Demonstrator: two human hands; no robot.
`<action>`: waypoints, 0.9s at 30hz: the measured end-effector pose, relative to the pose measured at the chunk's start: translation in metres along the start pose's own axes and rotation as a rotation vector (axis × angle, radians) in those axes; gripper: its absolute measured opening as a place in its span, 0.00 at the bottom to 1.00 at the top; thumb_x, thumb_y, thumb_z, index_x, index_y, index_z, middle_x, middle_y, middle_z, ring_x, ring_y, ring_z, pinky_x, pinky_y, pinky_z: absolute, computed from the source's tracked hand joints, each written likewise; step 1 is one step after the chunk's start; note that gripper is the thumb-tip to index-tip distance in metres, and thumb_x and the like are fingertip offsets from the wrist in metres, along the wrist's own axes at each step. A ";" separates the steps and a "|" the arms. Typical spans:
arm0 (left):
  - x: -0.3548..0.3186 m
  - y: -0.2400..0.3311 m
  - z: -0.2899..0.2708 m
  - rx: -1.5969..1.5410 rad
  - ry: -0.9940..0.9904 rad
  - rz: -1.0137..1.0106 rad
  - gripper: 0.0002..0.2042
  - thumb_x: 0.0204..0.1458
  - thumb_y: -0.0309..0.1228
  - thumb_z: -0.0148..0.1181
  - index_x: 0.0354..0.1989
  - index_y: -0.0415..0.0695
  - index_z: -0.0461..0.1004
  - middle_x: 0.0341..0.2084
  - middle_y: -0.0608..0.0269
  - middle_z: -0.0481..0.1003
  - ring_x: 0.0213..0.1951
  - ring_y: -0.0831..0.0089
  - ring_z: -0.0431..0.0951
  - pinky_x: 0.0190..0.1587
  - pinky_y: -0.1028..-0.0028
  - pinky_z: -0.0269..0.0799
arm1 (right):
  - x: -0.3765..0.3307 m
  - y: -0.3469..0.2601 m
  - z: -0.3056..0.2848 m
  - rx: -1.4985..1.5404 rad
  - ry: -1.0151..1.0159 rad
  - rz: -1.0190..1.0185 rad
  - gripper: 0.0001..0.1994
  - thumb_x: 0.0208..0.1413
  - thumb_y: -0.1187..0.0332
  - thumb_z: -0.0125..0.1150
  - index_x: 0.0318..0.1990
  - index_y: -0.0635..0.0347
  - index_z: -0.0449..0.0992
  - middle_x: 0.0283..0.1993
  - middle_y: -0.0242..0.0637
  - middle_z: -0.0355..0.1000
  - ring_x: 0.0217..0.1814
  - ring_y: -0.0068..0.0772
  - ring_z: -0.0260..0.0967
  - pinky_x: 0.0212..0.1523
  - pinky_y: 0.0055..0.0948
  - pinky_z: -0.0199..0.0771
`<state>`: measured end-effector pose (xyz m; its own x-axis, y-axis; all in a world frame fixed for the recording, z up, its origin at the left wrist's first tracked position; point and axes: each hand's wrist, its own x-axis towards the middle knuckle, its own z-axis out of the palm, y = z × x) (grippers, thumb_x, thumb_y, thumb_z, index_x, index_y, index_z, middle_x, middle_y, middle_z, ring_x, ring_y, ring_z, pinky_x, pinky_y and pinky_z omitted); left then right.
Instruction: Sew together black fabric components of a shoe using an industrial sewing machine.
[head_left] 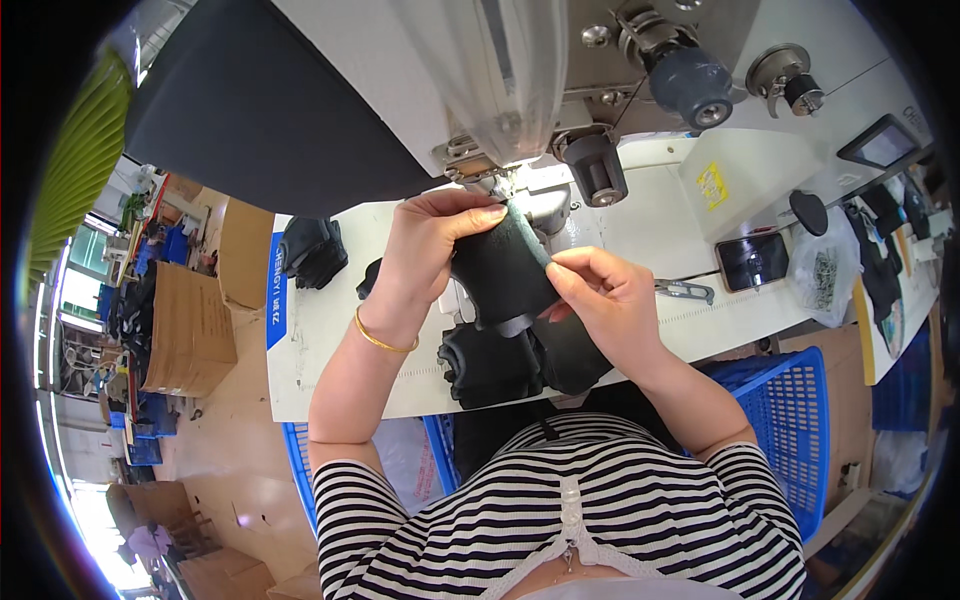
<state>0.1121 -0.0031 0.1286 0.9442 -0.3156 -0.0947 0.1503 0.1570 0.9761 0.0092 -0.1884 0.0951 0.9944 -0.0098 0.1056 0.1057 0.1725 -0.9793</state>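
Fabric piece [503,268] between hands, before sewing machine [520,90]; basket [790,400] right.

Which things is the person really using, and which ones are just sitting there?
In use:
- black fabric piece, held by left hand and right hand
- sewing machine right above it

Just lying about:
- phone
- plastic bag
- blue basket
- black pieces at the table's left
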 end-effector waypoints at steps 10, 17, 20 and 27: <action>0.011 0.012 0.004 0.049 0.041 0.027 0.07 0.47 0.16 0.65 0.35 0.32 0.77 0.32 0.54 0.79 0.34 0.70 0.80 0.42 0.73 0.75 | 0.009 0.003 0.001 0.071 0.005 -0.026 0.09 0.62 0.71 0.57 0.41 0.70 0.77 0.31 0.38 0.78 0.31 0.24 0.77 0.33 0.21 0.78; 0.012 0.013 0.000 0.061 -0.010 -0.001 0.09 0.47 0.15 0.65 0.37 0.32 0.76 0.33 0.54 0.79 0.37 0.69 0.80 0.45 0.73 0.74 | 0.007 0.006 0.003 0.068 0.005 -0.032 0.09 0.63 0.71 0.56 0.41 0.70 0.77 0.31 0.38 0.78 0.31 0.24 0.78 0.33 0.21 0.78; 0.014 0.013 -0.002 0.103 0.011 -0.055 0.09 0.47 0.15 0.64 0.37 0.32 0.77 0.34 0.54 0.79 0.37 0.69 0.79 0.45 0.73 0.74 | 0.007 0.007 0.003 0.065 0.003 -0.040 0.09 0.63 0.71 0.56 0.42 0.70 0.77 0.33 0.39 0.78 0.31 0.26 0.78 0.32 0.21 0.78; 0.018 0.015 0.001 0.029 -0.021 0.057 0.08 0.47 0.14 0.63 0.37 0.33 0.76 0.36 0.54 0.79 0.40 0.68 0.79 0.46 0.73 0.73 | 0.012 0.003 0.006 0.028 0.010 -0.038 0.09 0.63 0.72 0.56 0.44 0.71 0.76 0.35 0.40 0.78 0.33 0.29 0.79 0.32 0.22 0.78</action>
<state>0.1312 -0.0070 0.1418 0.9444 -0.3269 -0.0350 0.0877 0.1479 0.9851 0.0212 -0.1817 0.0942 0.9896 -0.0265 0.1412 0.1436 0.1993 -0.9694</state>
